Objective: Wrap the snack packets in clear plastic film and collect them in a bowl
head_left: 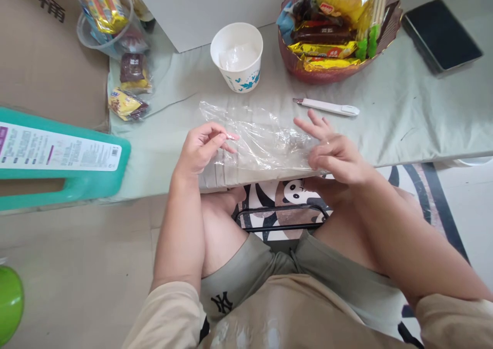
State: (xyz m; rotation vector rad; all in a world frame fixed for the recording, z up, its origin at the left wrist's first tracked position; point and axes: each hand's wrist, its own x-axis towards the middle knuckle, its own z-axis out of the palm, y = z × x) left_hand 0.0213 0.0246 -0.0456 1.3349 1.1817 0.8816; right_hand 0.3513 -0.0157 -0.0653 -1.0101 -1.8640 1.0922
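A clear, crinkled plastic bag (pixel 265 141) stretches between my two hands, low over the cloth near the table's front edge. My left hand (pixel 206 146) is closed in a pinch at its left side, thumb against index finger. At the right side, my right hand (pixel 333 151) has thumb and index finger together at the film while its other fingers spread upward. Just beyond the bag stands a white paper cup (pixel 241 74) with a blue leaf print and some clear film inside. A white utility knife (pixel 329 106) lies flat beyond my right hand.
A reddish bowl (pixel 327 75) of wrapped snacks stands at the back right, beside a dark phone-like slab (pixel 442 33). On the left are a clear tub (pixel 90 35) of snacks, loose snack packets (pixel 129 105) and a green jug (pixel 98 179). A white panel (pixel 208 10) stands behind the cup.
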